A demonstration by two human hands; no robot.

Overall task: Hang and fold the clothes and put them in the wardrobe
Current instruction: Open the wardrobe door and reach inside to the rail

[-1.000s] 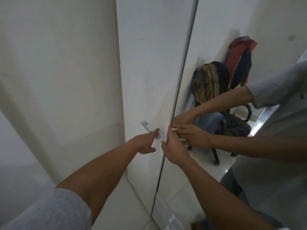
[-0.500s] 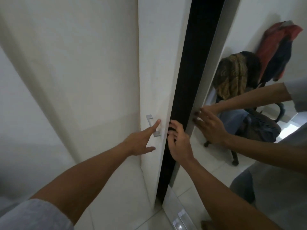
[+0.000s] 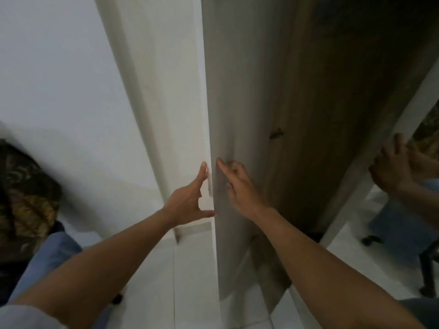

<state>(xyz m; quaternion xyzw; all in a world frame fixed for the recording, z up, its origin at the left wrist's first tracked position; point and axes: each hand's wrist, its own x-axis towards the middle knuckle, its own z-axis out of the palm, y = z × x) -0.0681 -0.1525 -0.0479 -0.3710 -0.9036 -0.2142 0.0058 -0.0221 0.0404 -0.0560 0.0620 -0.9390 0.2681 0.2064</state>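
White tiled floor (image 3: 194, 281) shows in the lower middle of the frame. The wardrobe (image 3: 308, 138) stands on it. A clothes-laden chair (image 3: 117, 299) stands at lower left.

Bare from the elbow down on both sides: left hand (image 3: 187, 205), right hand (image 3: 240, 186). Above the left elbow, pale grey sleeve (image 3: 21, 317), blurred, perhaps a short shirt sleeve.
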